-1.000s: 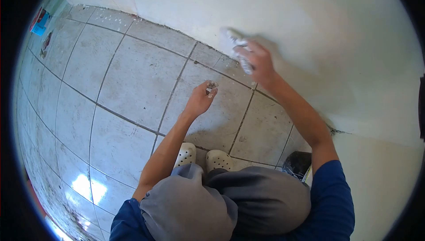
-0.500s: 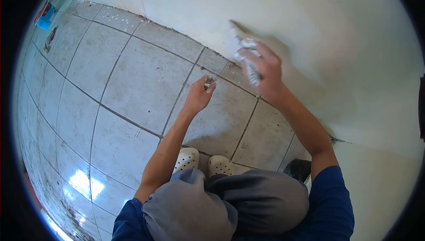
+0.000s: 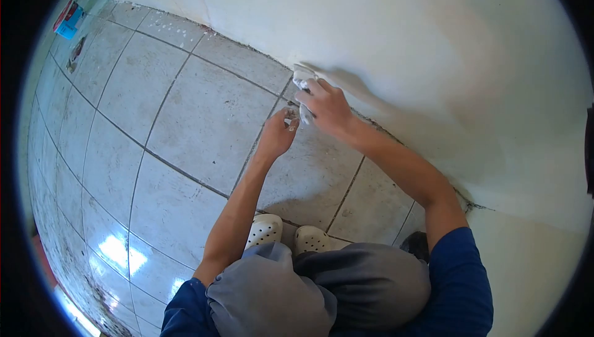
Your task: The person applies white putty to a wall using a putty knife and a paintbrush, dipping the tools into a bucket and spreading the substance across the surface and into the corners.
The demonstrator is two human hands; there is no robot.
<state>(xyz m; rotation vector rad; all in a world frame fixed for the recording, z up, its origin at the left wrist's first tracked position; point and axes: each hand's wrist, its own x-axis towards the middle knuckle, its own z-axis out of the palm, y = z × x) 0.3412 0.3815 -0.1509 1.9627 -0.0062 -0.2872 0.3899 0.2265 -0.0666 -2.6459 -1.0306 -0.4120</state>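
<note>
My right hand [image 3: 327,107] is wrapped round a putty knife [image 3: 304,74] smeared with white filler. Its blade end is at the foot of the white wall [image 3: 396,34], close to where wall and tiles meet; its handle points down toward my left hand. Just left of it, above the tiled floor [image 3: 198,102], my left hand [image 3: 278,134] is curled, thumb and fingers drawn together. Whitish residue coats those fingertips; whether something small sits between them I cannot make out.
A blue and red tub [image 3: 69,20] stands at the far left by the wall, with a dark reddish scrap [image 3: 77,52] near it. Below me are cream clogs [image 3: 311,239] and my grey-clad knees [image 3: 272,287]. A dark object [image 3: 416,244] lies beside my right knee.
My right hand has moved left and down with the putty knife, from higher on the wall to its base near my left hand. The left hand has hardly moved.
</note>
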